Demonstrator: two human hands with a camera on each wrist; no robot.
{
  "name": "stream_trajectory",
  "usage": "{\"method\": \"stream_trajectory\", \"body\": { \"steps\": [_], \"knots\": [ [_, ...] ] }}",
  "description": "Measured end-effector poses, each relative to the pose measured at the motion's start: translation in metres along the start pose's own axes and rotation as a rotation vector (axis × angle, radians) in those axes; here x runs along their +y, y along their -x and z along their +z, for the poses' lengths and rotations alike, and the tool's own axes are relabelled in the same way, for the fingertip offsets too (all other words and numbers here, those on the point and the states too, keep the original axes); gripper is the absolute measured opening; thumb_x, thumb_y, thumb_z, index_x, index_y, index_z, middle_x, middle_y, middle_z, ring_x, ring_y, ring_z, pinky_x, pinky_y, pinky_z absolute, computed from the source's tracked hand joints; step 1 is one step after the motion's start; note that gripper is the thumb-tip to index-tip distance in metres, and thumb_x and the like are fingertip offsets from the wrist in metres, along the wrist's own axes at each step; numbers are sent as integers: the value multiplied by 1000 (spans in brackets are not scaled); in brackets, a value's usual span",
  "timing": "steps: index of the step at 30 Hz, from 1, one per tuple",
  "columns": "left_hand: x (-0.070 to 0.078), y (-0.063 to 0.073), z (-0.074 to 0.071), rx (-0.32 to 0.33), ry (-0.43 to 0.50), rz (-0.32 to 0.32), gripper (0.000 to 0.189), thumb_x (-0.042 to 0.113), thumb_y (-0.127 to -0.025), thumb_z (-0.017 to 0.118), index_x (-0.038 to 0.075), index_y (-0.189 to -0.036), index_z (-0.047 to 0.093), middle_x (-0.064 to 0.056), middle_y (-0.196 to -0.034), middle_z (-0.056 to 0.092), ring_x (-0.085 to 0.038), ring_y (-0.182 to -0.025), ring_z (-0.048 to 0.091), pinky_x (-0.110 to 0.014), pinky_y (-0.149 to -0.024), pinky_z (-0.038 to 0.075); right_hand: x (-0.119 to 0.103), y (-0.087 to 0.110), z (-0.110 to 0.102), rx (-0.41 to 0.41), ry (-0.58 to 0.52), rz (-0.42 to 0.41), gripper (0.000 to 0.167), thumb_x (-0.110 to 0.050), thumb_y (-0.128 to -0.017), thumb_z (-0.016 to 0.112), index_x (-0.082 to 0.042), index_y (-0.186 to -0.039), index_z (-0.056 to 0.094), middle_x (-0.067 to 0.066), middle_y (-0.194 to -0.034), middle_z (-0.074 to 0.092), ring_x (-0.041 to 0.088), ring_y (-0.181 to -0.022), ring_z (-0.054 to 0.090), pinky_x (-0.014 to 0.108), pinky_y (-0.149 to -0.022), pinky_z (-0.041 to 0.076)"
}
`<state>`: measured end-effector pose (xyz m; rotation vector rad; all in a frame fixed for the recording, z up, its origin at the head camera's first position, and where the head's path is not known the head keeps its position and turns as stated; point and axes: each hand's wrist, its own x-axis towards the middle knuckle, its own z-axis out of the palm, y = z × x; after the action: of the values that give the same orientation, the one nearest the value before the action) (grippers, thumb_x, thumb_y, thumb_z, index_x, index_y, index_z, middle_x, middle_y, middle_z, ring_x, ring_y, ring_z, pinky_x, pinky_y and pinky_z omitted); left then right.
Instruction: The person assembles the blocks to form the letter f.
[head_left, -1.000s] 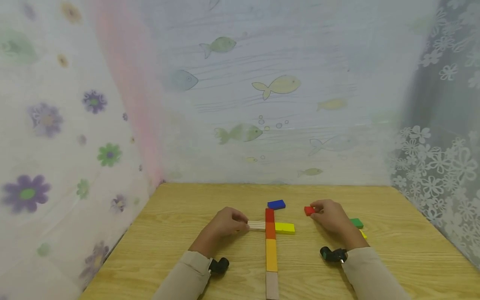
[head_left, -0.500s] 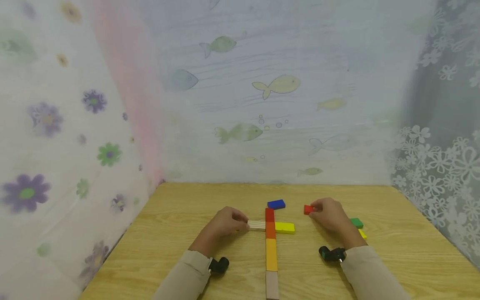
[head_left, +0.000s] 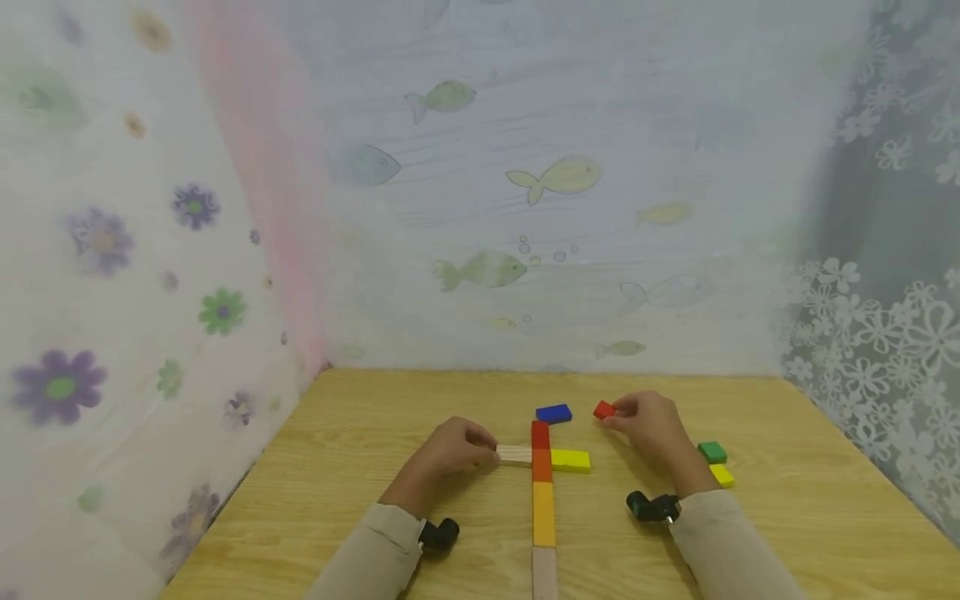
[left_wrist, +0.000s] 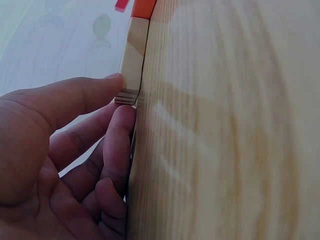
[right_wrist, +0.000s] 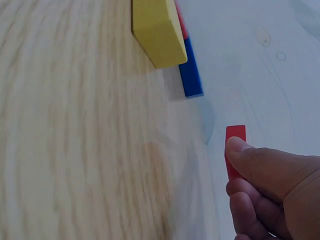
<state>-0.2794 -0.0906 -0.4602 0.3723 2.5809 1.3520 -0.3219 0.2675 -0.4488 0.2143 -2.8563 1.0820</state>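
My left hand [head_left: 452,447] pinches the outer end of a plain wooden block [head_left: 515,454] lying on the table. In the left wrist view, the thumb is against that block [left_wrist: 132,55] and its far end meets an orange-red block [left_wrist: 143,9]. Between thumb and fingers, my right hand [head_left: 651,427] holds a small red block [head_left: 604,410], raised off the table in the right wrist view. Left of it lies a blue block [head_left: 553,413], slightly askew behind the top of a block row. A yellow block [head_left: 571,461] abuts the row's right side.
The row runs toward the person: dark red block [head_left: 540,434], orange-red, orange block [head_left: 543,514], pale wooden block [head_left: 544,572]. Beside the right forearm lie a green block [head_left: 712,452] and another yellow block [head_left: 722,475]. A patterned cloth wall [head_left: 480,333] borders the wooden table [head_left: 300,517].
My right hand has moved a little left and away from the person with the red block, uncovering more of the green and yellow blocks. The left hand has stayed in place.
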Motion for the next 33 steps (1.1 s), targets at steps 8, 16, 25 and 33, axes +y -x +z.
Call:
{"method": "stream_trajectory", "body": {
  "steps": [8,16,25,33],
  "knots": [
    [1,-1,1,-1,5,0,22,24,-91,80,13,-110,80,-2,-107,74,-17,-94,68,-40,-84,60,-8,-7,3,49,-36,-6,40,-31,-91,82,-2,-118,75,10,-105,76,27,-98,68,47,-91,57],
    [-1,-3,1,-5,13,-2,22,24,-90,81,13,-110,80,-2,-108,74,-18,-94,68,-40,-84,60,-17,-14,18,54,-118,40,39,-31,-91,82,-3,-118,75,10,-105,75,28,-97,66,42,-87,58],
    [-2,0,2,3,17,-22,23,24,-89,82,13,-109,80,-2,-106,74,-17,-92,67,-39,-81,60,-15,-15,35,90,-184,94,40,-28,-90,82,-4,-121,74,13,-110,74,29,-99,67,41,-85,59],
    [1,2,2,8,17,-26,23,25,-89,82,13,-109,79,-2,-106,73,-18,-93,66,-39,-82,60,-16,-13,41,97,-163,100,40,-26,-89,83,-1,-120,75,16,-108,75,31,-97,67,47,-90,57]
  ]
}}
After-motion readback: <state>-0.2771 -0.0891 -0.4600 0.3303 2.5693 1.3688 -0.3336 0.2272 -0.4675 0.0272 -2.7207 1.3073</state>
